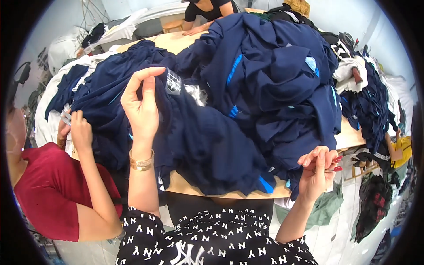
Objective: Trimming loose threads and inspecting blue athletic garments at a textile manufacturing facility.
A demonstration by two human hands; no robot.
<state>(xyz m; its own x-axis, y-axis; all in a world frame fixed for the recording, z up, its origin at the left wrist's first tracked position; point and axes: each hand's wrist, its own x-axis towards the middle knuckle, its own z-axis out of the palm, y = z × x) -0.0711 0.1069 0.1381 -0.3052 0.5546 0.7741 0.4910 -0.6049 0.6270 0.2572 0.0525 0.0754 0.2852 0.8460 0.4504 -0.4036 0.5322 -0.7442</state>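
My left hand (142, 101) is raised left of centre, with a bracelet at the wrist. Its thumb and index finger are closed at the edge of a navy garment (207, 137), which is blurred and spreads to the table's near edge. Beside the fingertips is a clear piece with white printing (173, 83). My right hand (318, 170), off the table at the right, is closed around a small slim tool with two red ends (338, 164). The tool looks like thread snips, mostly hidden by the fingers.
A large heap of navy garments (274, 79) with bright blue trim covers the table (185, 185). At my left, a person in a dark red shirt (57, 190) handles navy cloth. Another person (207, 13) leans at the far side. Green cloth (327, 205) lies on the floor.
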